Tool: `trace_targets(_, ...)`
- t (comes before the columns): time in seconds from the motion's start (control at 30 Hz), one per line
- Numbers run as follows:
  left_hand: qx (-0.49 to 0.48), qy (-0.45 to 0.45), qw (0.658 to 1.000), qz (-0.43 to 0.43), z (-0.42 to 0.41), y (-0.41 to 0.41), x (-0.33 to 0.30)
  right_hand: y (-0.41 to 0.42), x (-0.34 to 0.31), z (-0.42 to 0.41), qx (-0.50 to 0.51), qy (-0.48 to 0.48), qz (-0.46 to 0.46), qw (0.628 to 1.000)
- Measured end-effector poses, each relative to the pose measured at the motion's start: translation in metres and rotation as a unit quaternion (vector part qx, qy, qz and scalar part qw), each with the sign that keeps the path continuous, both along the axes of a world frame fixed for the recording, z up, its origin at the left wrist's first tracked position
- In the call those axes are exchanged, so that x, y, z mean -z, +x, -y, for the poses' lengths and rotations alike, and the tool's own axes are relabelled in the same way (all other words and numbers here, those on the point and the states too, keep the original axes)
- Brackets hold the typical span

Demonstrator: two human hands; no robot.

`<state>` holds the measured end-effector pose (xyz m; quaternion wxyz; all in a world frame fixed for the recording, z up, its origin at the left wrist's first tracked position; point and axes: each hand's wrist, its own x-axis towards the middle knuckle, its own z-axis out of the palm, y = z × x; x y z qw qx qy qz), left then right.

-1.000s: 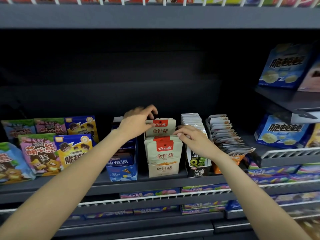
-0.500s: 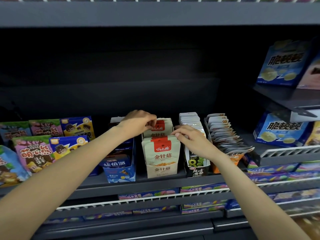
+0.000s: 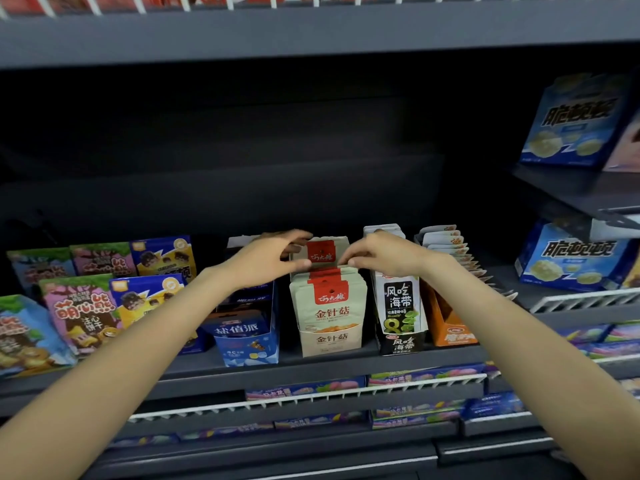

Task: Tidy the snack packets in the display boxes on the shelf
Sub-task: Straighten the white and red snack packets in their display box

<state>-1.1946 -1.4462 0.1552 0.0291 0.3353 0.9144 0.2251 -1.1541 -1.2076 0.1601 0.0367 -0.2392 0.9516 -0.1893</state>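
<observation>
Left hand [image 3: 266, 263]: fingers curled, pinching the left top edge of the rear beige packet [image 3: 327, 252]
Right hand [image 3: 384, 254]: pinching that packet's right top edge
Beige packets: upright in the beige display box [image 3: 330, 341], mid-shelf, between the blue box [image 3: 247, 342] and the black box [image 3: 401, 341]

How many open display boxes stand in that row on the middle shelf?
4, left to right: blue box, beige box between both hands, black box, orange box. More may hide behind.
</observation>
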Motion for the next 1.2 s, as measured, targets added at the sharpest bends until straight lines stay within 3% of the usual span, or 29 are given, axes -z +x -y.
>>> trace_targets(0.27, 0.008, -0.014, 1.0, 0.017, 0.001, 0.003, 0.002, -0.002, -0.001, 0.007, 0.022, 0.066, -0.091, 0.993)
trace_targets(0.57, 0.006, 0.0, 1.0, 0.031, 0.0, 0.007, 0.001, 0.006, -0.001, -0.007, -0.007, -0.024, -0.035, 0.999)
trace_targets(0.63, -0.006, 0.022, 0.999, 0.045, -0.001, 0.008, 0.001, 0.01, -0.004, -0.012, 0.025, -0.053, -0.074, 0.996)
trace_targets(0.7, -0.033, 0.054, 0.997, 0.054, -0.002, 0.008, 0.003, 0.016, -0.007, -0.016, 0.085, -0.079, -0.205, 0.972)
trace_targets(0.77, -0.047, 0.068, 0.996, 0.041, -0.002, 0.006, 0.006, 0.027, -0.012, -0.019, 0.125, -0.138, -0.344, 0.92)
trace_targets(0.9, -0.03, 0.067, 0.997, 0.029, -0.001, 0.004, 0.012, 0.053, -0.028, -0.032, 0.159, -0.186, -0.478, 0.843)
trace_targets(1.0, -0.018, 0.075, 0.997, 0.026, -0.004, 0.008, 0.013, 0.068, -0.029, -0.047, 0.193, -0.166, -0.514, 0.82)
trace_targets(1.2, -0.014, 0.068, 0.997, 0.022, -0.005, 0.021, 0.016, 0.09, -0.022, -0.065, 0.217, -0.164, -0.507, 0.818)
